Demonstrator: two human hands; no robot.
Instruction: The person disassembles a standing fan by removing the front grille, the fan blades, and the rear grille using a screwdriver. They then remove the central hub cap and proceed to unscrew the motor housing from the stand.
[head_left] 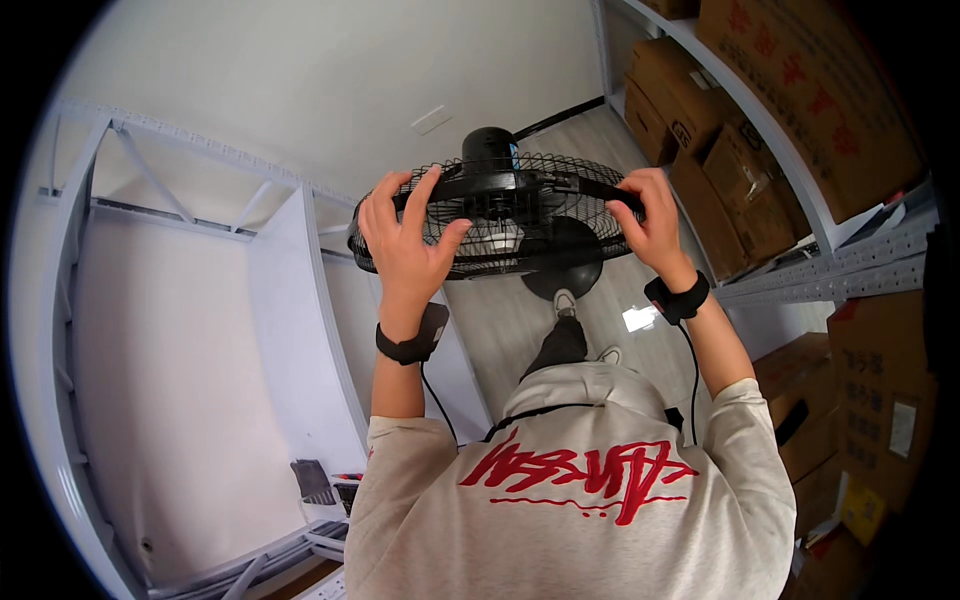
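Note:
A black pedestal fan (560, 175) with a round wire cage stands in front of me, its motor housing (490, 148) at the far side. Its round black base (565, 260) rests on the floor near my foot. My left hand (410, 240) lies against the left part of the cage, fingers spread and thumb apart. At the right part of the rim, my right hand (652, 225) is closed around it, thumb on the near side. Black bands with small boxes and cables are on both wrists.
Left of me is a white metal shelf frame (300, 270). On the right, a rack (790, 140) bears brown cardboard boxes (745, 190), with more boxes (880, 400) below. A pale wall (330, 90) stands behind the fan. A small dark bin (315, 485) sits at lower left.

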